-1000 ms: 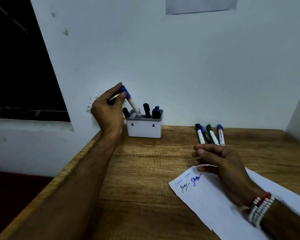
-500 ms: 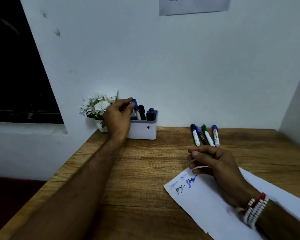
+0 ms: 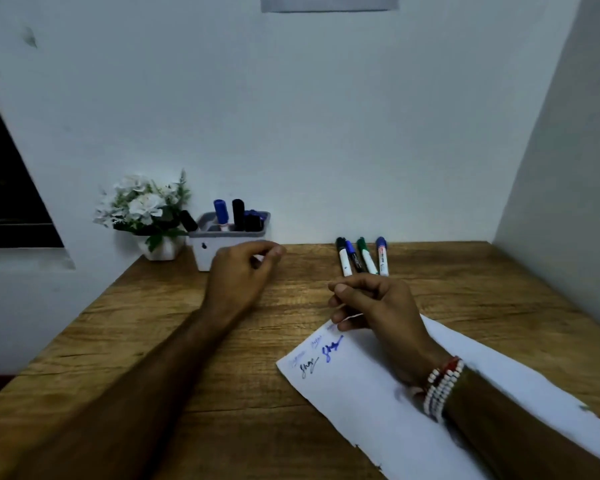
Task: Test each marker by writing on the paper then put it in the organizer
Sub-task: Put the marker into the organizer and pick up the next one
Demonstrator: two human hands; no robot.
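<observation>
The white organizer (image 3: 201,252) with a grey rim stands at the back left of the wooden table (image 3: 174,341). A blue-capped marker (image 3: 220,212) stands upright in it beside a black marker (image 3: 238,210) and other dark markers. My left hand (image 3: 243,271) hovers just in front of the organizer, fingers loosely curled and holding nothing. Several capped markers (image 3: 362,259) lie side by side near the back wall. My right hand (image 3: 378,303) rests with curled fingers on the top corner of the white paper (image 3: 378,410), which bears black and blue scribbles (image 3: 321,356).
A white pot of white flowers (image 3: 146,209) stands just left of the organizer, against the wall. A side wall (image 3: 551,168) closes the table's right side. The table's left edge (image 3: 84,313) drops off below a dark window (image 3: 7,188).
My left hand lowered the blue-capped marker into the organizer, let go of it and drew back toward me. The right hand stayed on the paper.
</observation>
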